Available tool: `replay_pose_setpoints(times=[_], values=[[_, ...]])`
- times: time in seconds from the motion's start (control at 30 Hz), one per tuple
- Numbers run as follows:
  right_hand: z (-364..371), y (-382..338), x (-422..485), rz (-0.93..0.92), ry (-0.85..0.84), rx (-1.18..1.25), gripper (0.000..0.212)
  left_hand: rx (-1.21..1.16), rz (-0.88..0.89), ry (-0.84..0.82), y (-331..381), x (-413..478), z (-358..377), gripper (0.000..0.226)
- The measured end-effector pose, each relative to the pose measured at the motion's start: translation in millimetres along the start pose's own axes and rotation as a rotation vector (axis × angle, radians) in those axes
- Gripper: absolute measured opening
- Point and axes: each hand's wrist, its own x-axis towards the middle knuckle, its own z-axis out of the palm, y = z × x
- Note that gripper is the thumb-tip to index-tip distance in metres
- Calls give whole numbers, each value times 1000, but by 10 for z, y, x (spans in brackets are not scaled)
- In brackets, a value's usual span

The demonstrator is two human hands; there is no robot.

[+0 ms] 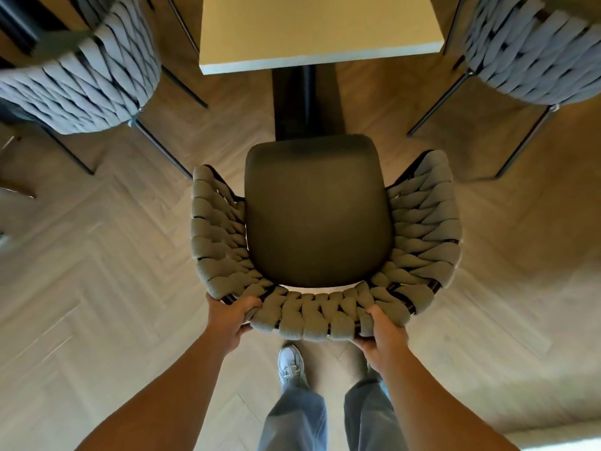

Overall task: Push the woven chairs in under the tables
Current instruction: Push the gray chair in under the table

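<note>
No readable text, labels, brands, numbers or signs anywhere in the head view. Bench top at 12 o'clock: plain, no print. Woven chair at centre: no tag or label showing on seat or weave. Neighbour chairs at 10 o'clock and 2 o'clock: blurred, no markings legible. Shoe at 6 o'clock: any logo too small and soft to read. Floor: herringbone pattern only, no signs.
</note>
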Motion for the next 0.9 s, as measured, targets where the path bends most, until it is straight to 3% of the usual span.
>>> replay_pose_setpoints(times=[0.37,0.53,0.9], values=[[-8,-131,-20,-6,12,36,60,-106,-35,-30,78,-30,-76,78],[-56,-414,79,-62,79,-67,56,-112,-63,-8,28,-32,11,74],[-351,-471,181,-66,120,-41,64,-101,-66,-5,-178,-249,178,74]])
